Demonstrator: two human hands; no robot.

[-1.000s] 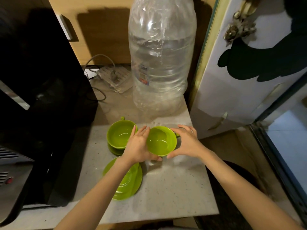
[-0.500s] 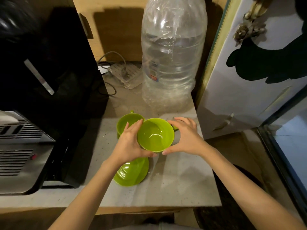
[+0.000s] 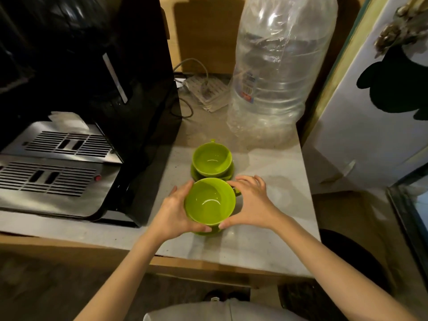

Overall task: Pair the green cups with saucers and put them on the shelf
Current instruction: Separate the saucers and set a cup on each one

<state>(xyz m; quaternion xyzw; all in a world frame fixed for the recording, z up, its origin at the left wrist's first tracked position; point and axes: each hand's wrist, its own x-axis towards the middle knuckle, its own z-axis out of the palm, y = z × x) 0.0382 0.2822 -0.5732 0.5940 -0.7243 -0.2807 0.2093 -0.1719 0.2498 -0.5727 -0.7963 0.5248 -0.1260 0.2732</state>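
A green cup [image 3: 209,201] is held between both hands over the grey counter [image 3: 266,246]. My left hand [image 3: 174,212] cups its left side and my right hand [image 3: 251,203] cups its right side, next to the handle. A green saucer [image 3: 206,232] shows only as a thin edge under the cup's near side. Whether the cup rests on it I cannot tell. Just behind, a second green cup [image 3: 212,158] stands upright on its own green saucer [image 3: 228,173].
A black and silver coffee machine [image 3: 81,140] fills the left side, close to the cups. A large clear plastic water bottle [image 3: 275,72] stands at the back right, a power strip [image 3: 206,89] with cables behind. A white fridge [image 3: 370,126] borders the counter's right edge.
Both hands have carried the cup toward me and over the loose saucer, which is now almost hidden beneath it. The cup on its saucer behind has stayed in place.
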